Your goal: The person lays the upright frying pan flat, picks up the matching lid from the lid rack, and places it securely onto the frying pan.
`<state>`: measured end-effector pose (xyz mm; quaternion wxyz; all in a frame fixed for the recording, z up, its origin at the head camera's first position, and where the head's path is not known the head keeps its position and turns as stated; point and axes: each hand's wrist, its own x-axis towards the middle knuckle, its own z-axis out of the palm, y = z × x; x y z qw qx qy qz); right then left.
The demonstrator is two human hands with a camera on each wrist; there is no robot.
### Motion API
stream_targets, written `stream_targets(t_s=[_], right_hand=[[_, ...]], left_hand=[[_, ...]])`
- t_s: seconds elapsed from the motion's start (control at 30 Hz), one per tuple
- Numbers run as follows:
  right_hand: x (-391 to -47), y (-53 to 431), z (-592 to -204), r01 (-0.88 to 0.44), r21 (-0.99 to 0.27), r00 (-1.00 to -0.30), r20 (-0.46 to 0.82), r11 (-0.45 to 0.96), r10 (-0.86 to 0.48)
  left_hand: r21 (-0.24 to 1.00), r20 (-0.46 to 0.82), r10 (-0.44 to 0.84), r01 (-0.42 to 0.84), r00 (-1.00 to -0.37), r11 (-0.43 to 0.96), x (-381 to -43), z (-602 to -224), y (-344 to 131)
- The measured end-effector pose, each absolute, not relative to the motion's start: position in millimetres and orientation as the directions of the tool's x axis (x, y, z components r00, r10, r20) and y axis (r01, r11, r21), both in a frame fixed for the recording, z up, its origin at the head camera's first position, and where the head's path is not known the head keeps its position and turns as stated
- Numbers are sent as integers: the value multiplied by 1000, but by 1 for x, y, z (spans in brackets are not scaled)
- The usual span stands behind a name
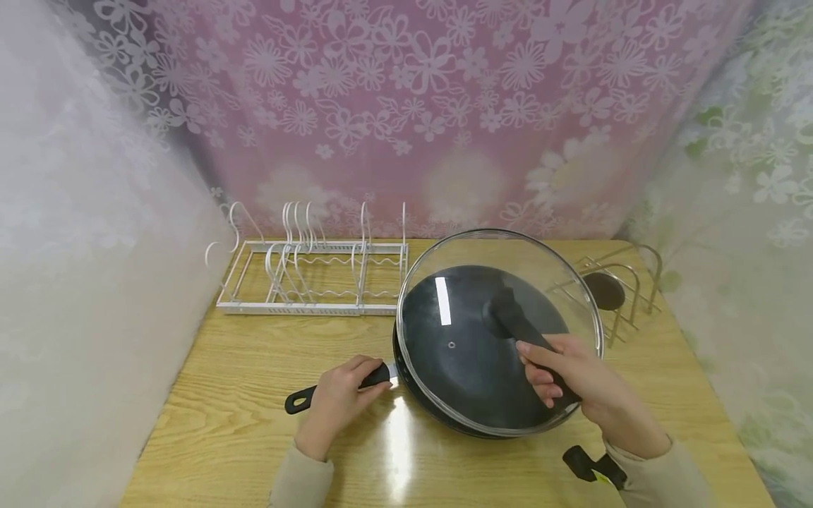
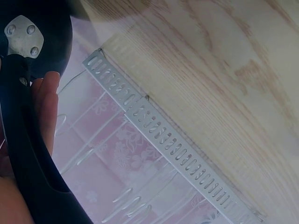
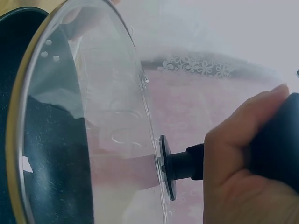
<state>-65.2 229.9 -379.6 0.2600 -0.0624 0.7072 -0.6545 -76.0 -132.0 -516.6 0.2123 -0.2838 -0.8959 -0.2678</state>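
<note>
My left hand (image 1: 345,394) grips the long black handle (image 2: 23,126) of a black frying pan (image 3: 16,51). In the left wrist view, a riveted metal plate joins that handle to the pan. My right hand (image 1: 574,374) holds the long black upright handle (image 1: 524,328) of a clear glass lid (image 1: 457,381), whose rim is metal. The lid overlaps most of the pan in the head view, and the pan's dark inside shows through the glass. In the right wrist view, a gap opens between lid and pan, and a black round base joins handle to glass.
A white wire dish rack (image 1: 305,308) stands at the back left. At the back right is a gold wire rack (image 1: 635,282) with a dark disc (image 1: 605,291) in it. A black piece with a yellow-green label (image 1: 581,463) lies partly under my right sleeve.
</note>
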Motion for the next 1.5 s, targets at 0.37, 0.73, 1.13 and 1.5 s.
stream_targets(t_s=[0.37, 0.73, 1.13, 1.5], right_hand=[[-79, 224, -389, 338, -940, -813, -320, 53, -486], [-85, 215, -399, 442, -894, -769, -340, -67, -541], [-89, 212, -412, 493, -859, -756, -344, -138, -558], [-93, 210, -420, 558, -809, -739, -382, -187, -555]], left_hand=[[363, 526, 393, 616, -755, 699, -76, -516, -133], [359, 529, 396, 620, -751, 698, -76, -516, -133], [341, 546, 394, 626, -739, 702, -76, -517, -132], [341, 536, 391, 615, -749, 711, -75, -515, -132]])
